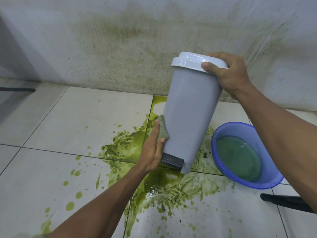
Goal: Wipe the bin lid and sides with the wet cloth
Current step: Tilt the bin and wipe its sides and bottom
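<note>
**Operator:** What's over on the left?

**Spotter:** Pale floor tiles [68,117] under a stained wall [120,40]. A green spill [164,188] spreads over the tiles in front of you, with splashes trailing towards your left forearm.

**Operator:** And my left hand?

**Spotter:** Your left hand [151,148] lies flat against the lower left side of the bin [190,109]. Its grip is released: your straight fingers press the grey cloth [163,127] onto the plastic, and your thumb lies across the cloth's lower edge. Just under your palm is the dark pedal [172,161], at the foot of the bin.

**Operator:** How does the bin stand?

**Spotter:** It's tilted, with the top leaning right and the foot down over the spill. I can't tell whether the foot touches the floor. The white lid [190,61] is closed on top.

**Operator:** My right hand?

**Spotter:** Your right hand [228,73] grasps the lid at its right end. Your thumb is on the front rim and your fingers are wrapped over the top.

**Operator:** Anything further right?

**Spotter:** A blue basin [221,152] of greenish water sits on the floor just beside the bin's foot, below your right forearm. Near the right edge, a dark object [288,201] lies on the tiles; I can't make out what it is
</note>
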A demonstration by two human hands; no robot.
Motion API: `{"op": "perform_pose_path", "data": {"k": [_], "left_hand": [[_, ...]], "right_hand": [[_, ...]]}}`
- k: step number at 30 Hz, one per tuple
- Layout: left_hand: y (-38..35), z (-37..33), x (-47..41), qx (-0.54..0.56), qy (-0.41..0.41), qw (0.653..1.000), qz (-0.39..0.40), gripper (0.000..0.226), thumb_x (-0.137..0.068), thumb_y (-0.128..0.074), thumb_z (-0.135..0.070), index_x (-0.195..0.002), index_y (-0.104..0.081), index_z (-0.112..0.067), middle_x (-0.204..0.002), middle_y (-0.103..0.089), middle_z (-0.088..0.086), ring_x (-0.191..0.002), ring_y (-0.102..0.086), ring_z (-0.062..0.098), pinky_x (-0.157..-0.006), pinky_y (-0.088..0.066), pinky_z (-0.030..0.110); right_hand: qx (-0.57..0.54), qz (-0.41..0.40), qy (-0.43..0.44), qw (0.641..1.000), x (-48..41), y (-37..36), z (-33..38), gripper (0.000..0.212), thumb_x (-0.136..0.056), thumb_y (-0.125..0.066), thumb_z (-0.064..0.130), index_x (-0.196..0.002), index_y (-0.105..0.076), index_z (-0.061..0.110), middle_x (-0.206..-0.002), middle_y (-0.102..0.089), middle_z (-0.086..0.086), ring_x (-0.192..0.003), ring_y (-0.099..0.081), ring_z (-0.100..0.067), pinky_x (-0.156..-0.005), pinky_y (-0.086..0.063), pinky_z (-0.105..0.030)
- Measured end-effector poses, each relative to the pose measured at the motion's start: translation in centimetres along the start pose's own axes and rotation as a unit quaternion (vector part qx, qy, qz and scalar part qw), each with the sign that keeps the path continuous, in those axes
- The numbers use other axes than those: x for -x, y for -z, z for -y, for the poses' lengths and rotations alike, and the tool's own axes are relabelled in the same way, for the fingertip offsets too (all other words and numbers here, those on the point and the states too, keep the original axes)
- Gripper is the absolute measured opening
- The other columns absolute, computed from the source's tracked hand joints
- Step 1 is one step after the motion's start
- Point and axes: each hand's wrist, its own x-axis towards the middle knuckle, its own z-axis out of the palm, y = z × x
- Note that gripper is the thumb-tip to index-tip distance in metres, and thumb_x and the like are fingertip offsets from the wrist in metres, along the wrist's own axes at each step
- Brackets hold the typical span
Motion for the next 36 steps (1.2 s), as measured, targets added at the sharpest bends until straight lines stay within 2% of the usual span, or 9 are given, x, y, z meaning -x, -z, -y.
{"op": "perform_pose_path", "data": {"k": [5,9,14,17,24,28,32,34,36], "left_hand": [[-0.1,-4.6,-4.2,0.047,0.026,0.993,-0.110,0.051,-0.109,-0.031,-0.041,-0.157,-0.017,-0.046,-0.147,-0.039,-0.031,-0.129,-0.051,0.002,-0.100,-0.046,0.021],[-0.9,-4.9,-4.1,0.113,0.050,0.984,-0.131,0.047,-0.111,-0.032,-0.039,-0.158,-0.028,-0.040,-0.139,-0.037,-0.046,-0.127,-0.041,-0.023,-0.105,-0.039,0.012],[-2.5,0.6,-0.3,0.183,0.134,0.967,-0.117,0.059,-0.101,-0.033,-0.068,-0.153,-0.041,-0.041,-0.155,-0.048,-0.012,-0.144,-0.043,0.011,-0.118,-0.038,0.049],[-2.1,-1.1,-1.3,0.210,0.167,0.956,-0.115,0.061,-0.097,-0.035,-0.073,-0.147,-0.050,-0.041,-0.147,-0.058,-0.005,-0.133,-0.054,0.014,-0.111,-0.045,0.053],[-1.4,-12.2,-9.3,-0.068,-0.106,0.979,-0.158,0.052,-0.110,-0.030,-0.033,-0.161,-0.027,-0.024,-0.169,-0.012,-0.004,-0.155,-0.022,0.019,-0.124,-0.015,0.059],[-2.4,-9.1,-7.7,-0.394,-0.403,0.825,0.036,0.053,-0.108,-0.035,-0.032,-0.159,-0.030,-0.020,-0.162,-0.038,0.010,-0.144,-0.042,0.034,-0.127,-0.007,0.049],[-0.3,-7.6,-7.5,-0.420,-0.576,0.650,0.263,0.049,-0.102,-0.034,-0.030,-0.140,-0.060,-0.014,-0.121,-0.074,0.009,-0.133,-0.056,0.032,-0.113,-0.028,0.041],[1.4,-8.2,-9.6,-0.440,-0.615,0.605,0.249,0.047,-0.105,-0.037,-0.031,-0.144,-0.057,-0.015,-0.124,-0.072,0.009,-0.135,-0.052,0.031,-0.115,-0.029,0.041],[2.4,-9.4,-12.0,-0.471,-0.596,0.622,0.189,0.051,-0.108,-0.036,-0.039,-0.155,-0.042,-0.020,-0.151,-0.053,0.011,-0.142,-0.044,0.031,-0.125,-0.020,0.046]], "right_hand": [[-0.007,0.001,0.000,1.000,0.2,0.0,0.3,0.026,-0.078,-0.079,0.041,-0.101,-0.075,0.031,-0.103,-0.072,0.013,-0.091,-0.066,-0.002,-0.085,-0.055,-0.025],[-0.008,0.004,0.001,1.000,-0.1,0.3,0.4,0.024,-0.080,-0.080,0.039,-0.101,-0.074,0.030,-0.101,-0.072,0.014,-0.088,-0.066,0.001,-0.081,-0.054,-0.021],[0.001,-0.003,0.007,1.000,0.1,0.0,0.3,0.026,-0.079,-0.079,0.042,-0.101,-0.075,0.030,-0.101,-0.072,0.013,-0.090,-0.066,-0.002,-0.082,-0.053,-0.022],[0.009,-0.001,0.007,1.000,0.2,0.0,0.2,0.032,-0.078,-0.079,0.044,-0.105,-0.076,0.028,-0.104,-0.073,0.012,-0.093,-0.067,-0.003,-0.085,-0.054,-0.024],[0.012,0.000,0.006,1.000,0.1,-0.2,0.1,0.039,-0.075,-0.079,0.047,-0.106,-0.077,0.024,-0.103,-0.074,0.010,-0.092,-0.067,-0.004,-0.084,-0.053,-0.024],[0.015,-0.005,0.002,1.000,0.2,0.0,0.0,0.043,-0.072,-0.078,0.051,-0.105,-0.077,0.025,-0.102,-0.074,0.010,-0.091,-0.067,-0.005,-0.083,-0.053,-0.023],[0.006,0.009,-0.004,1.000,0.7,0.0,0.2,0.043,-0.066,-0.076,0.058,-0.101,-0.075,0.033,-0.103,-0.073,0.014,-0.095,-0.068,-0.004,-0.084,-0.053,-0.022],[-0.006,0.000,-0.007,1.000,0.7,-0.2,0.4,0.044,-0.062,-0.077,0.060,-0.099,-0.075,0.035,-0.104,-0.074,0.013,-0.098,-0.068,-0.006,-0.088,-0.054,-0.026],[-0.011,-0.013,-0.009,1.000,0.6,-0.4,0.4,0.048,-0.060,-0.077,0.061,-0.099,-0.076,0.033,-0.105,-0.075,0.011,-0.100,-0.069,-0.009,-0.092,-0.054,-0.031]]}}
